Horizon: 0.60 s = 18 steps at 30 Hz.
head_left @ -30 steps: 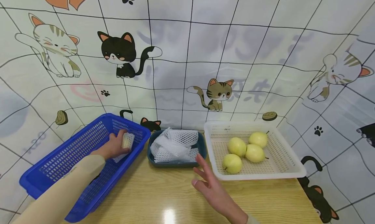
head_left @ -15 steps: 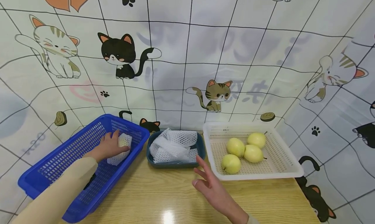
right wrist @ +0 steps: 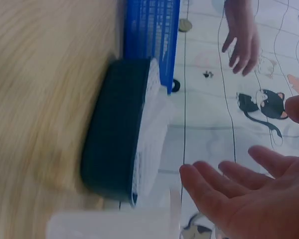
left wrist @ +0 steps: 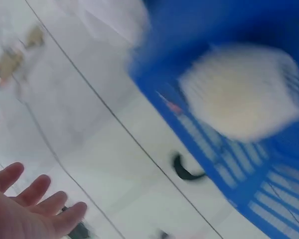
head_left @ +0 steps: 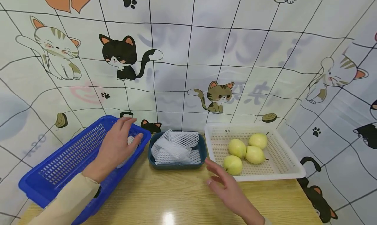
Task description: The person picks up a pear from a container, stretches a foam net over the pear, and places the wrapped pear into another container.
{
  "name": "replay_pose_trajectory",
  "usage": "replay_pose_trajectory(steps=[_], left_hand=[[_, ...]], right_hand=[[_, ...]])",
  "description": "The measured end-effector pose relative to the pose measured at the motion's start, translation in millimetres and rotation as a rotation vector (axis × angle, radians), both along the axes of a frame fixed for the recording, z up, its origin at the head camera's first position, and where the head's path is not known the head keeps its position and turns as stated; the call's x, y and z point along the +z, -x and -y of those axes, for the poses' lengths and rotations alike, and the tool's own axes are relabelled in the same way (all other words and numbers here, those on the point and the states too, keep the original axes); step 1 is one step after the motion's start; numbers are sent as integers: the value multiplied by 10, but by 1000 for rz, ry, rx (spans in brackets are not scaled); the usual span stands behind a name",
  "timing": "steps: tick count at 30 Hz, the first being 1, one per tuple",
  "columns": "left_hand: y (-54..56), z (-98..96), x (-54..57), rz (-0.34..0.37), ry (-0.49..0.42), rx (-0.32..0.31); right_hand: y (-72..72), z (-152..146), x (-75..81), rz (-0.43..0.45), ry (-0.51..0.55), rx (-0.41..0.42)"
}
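Note:
My left hand [head_left: 113,149] is raised over the blue plastic basket [head_left: 70,154], its fingers extended and holding nothing. Beneath it in the basket lies a pale yellow fruit in a white foam net [left wrist: 239,94], blurred in the left wrist view and mostly covered by the hand in the head view. My right hand [head_left: 231,194] hovers, fingers loosely spread, by the front left corner of the white plastic basket [head_left: 265,177]. Several yellow-green pears [head_left: 255,154] sit in that basket. Between the two baskets, a dark teal tray [head_left: 176,167] holds white foam nets [head_left: 173,148].
The containers stand along the back of a wooden table [head_left: 165,195]. Directly behind them hangs a cloth backdrop [head_left: 170,71] with cat prints, which also runs along the right side. The blue basket is angled toward the front left.
My left hand has let go of the net-wrapped fruit in the blue basket and risen up and to the right. My right hand has shifted slightly to the right.

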<state>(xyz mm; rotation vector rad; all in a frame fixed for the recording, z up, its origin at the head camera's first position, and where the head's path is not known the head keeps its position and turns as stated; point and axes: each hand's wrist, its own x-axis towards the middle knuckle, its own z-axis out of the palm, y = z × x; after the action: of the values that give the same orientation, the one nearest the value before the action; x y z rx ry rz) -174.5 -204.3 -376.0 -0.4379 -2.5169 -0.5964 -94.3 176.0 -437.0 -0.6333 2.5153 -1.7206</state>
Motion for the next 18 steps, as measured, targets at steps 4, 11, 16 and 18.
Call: replay_pose_trajectory(steps=[4, 11, 16, 18], left_hand=[[-81, -383, -37, -107, -43, -129], [-214, -1123, -233, 115, -174, -297], [-232, -1627, -452, 471, -343, -391], [-229, -1766, -525, 610, -395, -403]], right_hand=[[5, -168, 19, 5, -44, -90], [55, -395, 103, 29, -78, -243], [122, -488, 136, -42, -102, -277], [147, -514, 133, -44, -110, -288]])
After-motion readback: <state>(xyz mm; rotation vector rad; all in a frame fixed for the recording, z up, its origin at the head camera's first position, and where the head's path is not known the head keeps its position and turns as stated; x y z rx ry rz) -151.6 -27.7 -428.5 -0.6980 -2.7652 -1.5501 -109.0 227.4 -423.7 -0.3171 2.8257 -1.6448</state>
